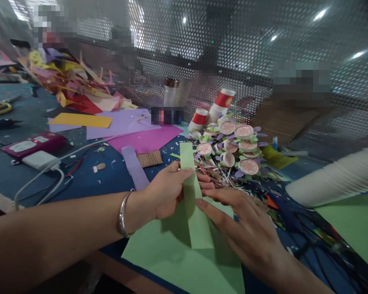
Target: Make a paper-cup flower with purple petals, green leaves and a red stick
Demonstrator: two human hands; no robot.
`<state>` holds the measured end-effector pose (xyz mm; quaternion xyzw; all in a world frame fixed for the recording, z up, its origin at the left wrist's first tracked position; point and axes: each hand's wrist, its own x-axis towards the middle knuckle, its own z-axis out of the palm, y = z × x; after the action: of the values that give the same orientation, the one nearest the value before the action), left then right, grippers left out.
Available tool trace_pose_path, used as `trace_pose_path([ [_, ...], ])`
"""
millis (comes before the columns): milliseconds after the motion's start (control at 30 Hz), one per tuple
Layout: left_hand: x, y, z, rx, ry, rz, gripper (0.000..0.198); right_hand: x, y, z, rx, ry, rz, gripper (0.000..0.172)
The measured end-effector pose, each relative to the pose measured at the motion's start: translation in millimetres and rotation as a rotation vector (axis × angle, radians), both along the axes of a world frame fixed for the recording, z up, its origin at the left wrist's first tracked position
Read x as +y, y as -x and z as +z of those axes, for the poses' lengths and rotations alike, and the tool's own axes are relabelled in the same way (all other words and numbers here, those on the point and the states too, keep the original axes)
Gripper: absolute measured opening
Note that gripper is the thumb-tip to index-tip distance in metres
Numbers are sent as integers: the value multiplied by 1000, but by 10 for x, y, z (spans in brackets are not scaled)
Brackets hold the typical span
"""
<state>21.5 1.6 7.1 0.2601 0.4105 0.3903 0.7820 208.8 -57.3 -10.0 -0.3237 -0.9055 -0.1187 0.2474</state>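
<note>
A folded light-green paper strip [192, 204] is in my left hand [168, 190]. The thumb presses on top of the strip, and the other fingers wrap beneath it, their tips showing past its right edge. My right hand [245, 220] reaches in from the right with fingers stretched and apart. Its thumb tip touches the strip's right edge. Under both hands lies a larger light-green paper sheet [159, 253] on the blue tabletop. A purple paper strip [134, 167] and a corrugated cardboard piece [150, 158] are to the left of the strip's far end.
Behind my right hand is a heap of decorated paper cups [227, 143]. A long stack of white cups [334, 179] lies at right. Purple sheets [119, 122], a white charger [41, 160] with cables and yellow-handled scissors [0, 108] are on the left. A perforated metal panel [171, 41] stands behind.
</note>
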Motion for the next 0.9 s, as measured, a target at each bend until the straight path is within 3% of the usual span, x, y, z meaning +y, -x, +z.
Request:
trace_pose_path([
  [133, -83, -25, -55, -46, -123, -90, 7, 16, 31, 18, 288, 117, -21, 27],
  [300, -178, -16, -158, -65, -225, -305, 20, 90, 32, 58, 535, 278, -206, 9],
  [467, -231, 19, -182, -4, -240, -379, 33, 135, 44, 83, 551, 409, -230, 19],
  [667, -218, 41, -203, 209, -535, -420, 19, 125, 43, 90, 587, 490, -230, 21],
  [800, -213, 31, -206, 219, -510, -374, 13, 115, 18, 90, 633, 548, -241, 21],
  [900, -218, 24, -200, 230, -473, -410, 11, 115, -11, 78, 720, 651, -270, 20],
])
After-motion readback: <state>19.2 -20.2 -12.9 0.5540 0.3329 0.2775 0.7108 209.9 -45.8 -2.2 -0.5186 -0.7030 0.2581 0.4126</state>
